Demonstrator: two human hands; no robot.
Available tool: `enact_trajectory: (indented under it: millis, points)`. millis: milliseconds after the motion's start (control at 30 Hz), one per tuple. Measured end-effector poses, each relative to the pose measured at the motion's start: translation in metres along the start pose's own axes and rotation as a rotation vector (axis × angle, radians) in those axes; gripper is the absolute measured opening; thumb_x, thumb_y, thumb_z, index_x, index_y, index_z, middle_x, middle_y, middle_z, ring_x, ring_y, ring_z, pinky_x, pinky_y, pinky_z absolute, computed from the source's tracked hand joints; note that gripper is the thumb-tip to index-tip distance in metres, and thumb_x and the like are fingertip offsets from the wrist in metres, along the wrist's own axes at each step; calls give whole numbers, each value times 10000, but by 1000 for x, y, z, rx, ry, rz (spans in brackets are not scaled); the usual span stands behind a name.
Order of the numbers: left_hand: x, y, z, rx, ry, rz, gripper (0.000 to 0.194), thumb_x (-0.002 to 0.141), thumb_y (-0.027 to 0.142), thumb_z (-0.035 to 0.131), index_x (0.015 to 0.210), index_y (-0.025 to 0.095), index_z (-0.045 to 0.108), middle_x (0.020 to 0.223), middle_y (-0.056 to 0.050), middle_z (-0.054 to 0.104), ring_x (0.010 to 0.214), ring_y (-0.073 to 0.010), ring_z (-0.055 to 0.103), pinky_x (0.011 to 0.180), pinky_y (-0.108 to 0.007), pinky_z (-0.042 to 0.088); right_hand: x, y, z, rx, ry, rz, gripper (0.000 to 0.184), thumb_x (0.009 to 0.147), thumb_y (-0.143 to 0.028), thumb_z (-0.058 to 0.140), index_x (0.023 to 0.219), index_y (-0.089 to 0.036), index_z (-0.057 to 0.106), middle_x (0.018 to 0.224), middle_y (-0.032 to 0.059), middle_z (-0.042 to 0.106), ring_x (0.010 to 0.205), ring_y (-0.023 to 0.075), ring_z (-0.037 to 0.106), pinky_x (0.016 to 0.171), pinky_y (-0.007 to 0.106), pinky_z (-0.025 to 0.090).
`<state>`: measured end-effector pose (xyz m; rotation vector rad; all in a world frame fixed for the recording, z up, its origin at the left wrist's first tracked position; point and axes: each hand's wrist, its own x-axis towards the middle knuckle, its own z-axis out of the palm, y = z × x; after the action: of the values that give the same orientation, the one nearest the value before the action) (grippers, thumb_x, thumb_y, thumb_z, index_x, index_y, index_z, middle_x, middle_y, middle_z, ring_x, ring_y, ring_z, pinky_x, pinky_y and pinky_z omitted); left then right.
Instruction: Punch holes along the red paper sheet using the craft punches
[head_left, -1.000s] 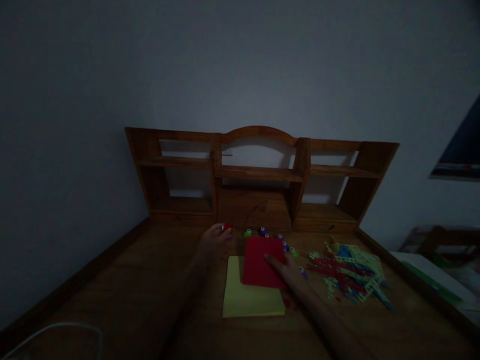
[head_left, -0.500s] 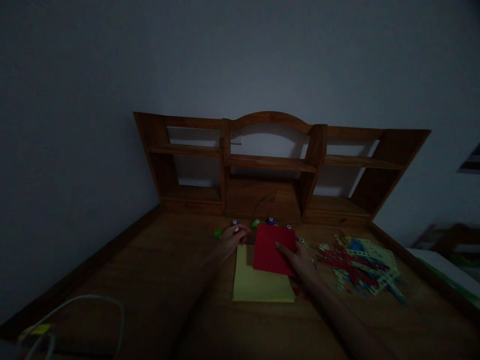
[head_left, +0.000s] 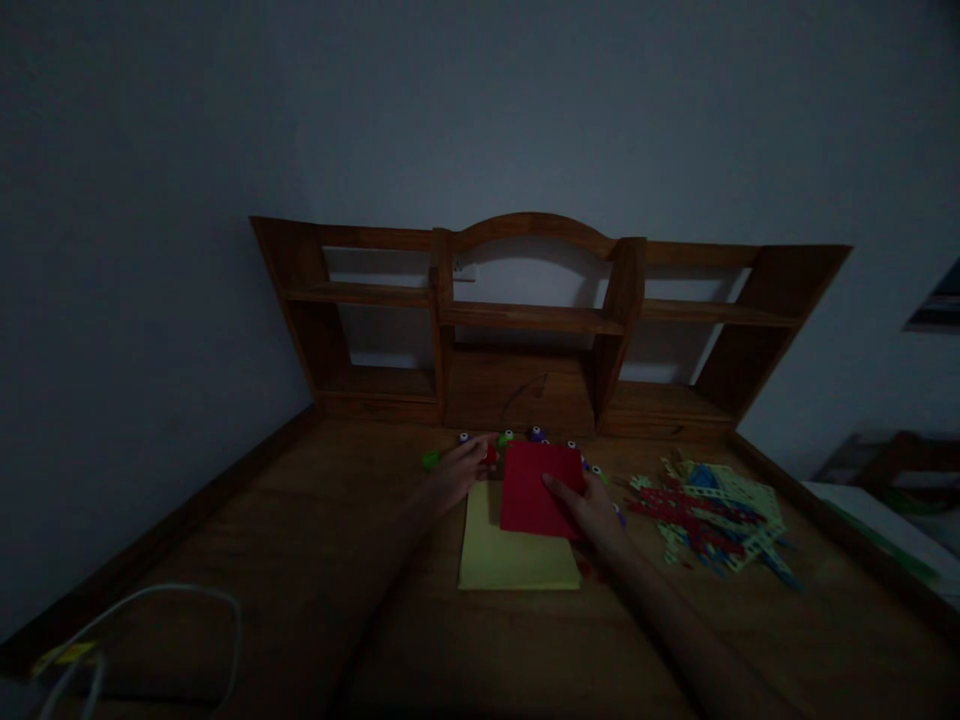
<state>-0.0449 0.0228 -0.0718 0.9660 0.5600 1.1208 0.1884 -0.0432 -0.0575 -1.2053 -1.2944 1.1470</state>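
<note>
My left hand [head_left: 456, 470] is closed at the fingertips on a small red toy [head_left: 490, 456] with a white eye, beyond the top edge of a yellow paper sheet or pad [head_left: 517, 570]. My right hand [head_left: 592, 505] grips a square red paper [head_left: 536, 488], thumb on top and the other fingers mostly hidden beneath. This red square overlaps the yellow paper. Several small eyed toys stand around its far side, among them a green one [head_left: 505, 438] and a purple one [head_left: 536, 434]. Another green toy [head_left: 431, 460] sits left of my left hand.
A pile of red, blue and pale-yellow plastic pieces [head_left: 712, 515] lies to the right on the wooden table [head_left: 300, 540]. Along the back stands a wooden shelf unit [head_left: 536, 318] against the wall. A white cable [head_left: 180, 588] loops at the lower left.
My left hand has moved right, bringing the red toy close to the red paper. A green toy and a purple toy now show beside it. The right hand keeps its grip; the view has shifted slightly.
</note>
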Motion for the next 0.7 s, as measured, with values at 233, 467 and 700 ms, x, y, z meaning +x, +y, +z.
enact_trajectory:
  millis: [233, 467, 700]
  points:
    - [-2, -4, -4, 74, 60, 22, 324, 726, 279, 779, 969, 98, 667, 1006, -120, 692, 909, -221, 674, 974, -412, 437, -2, 2, 1, -171, 27, -164, 405, 794, -543, 613, 872, -149, 667, 790, 82, 721, 638, 206, 654, 530, 262, 489]
    - [-8, 1, 4, 168, -5, -33, 393, 673, 271, 821, 988, 113, 647, 1001, -105, 697, 908, -215, 677, 936, -388, 486, -4, 1, 1, -227, -5, -198, 397, 826, -533, 580, 886, -153, 681, 827, 88, 726, 674, 214, 653, 557, 271, 492]
    - [-7, 3, 7, 193, -33, -74, 424, 658, 307, 828, 999, 112, 670, 1000, -129, 707, 917, -222, 677, 914, -364, 487, -5, -2, 2, -299, 31, -248, 390, 825, -523, 572, 875, -154, 690, 798, 81, 727, 664, 216, 637, 568, 279, 483]
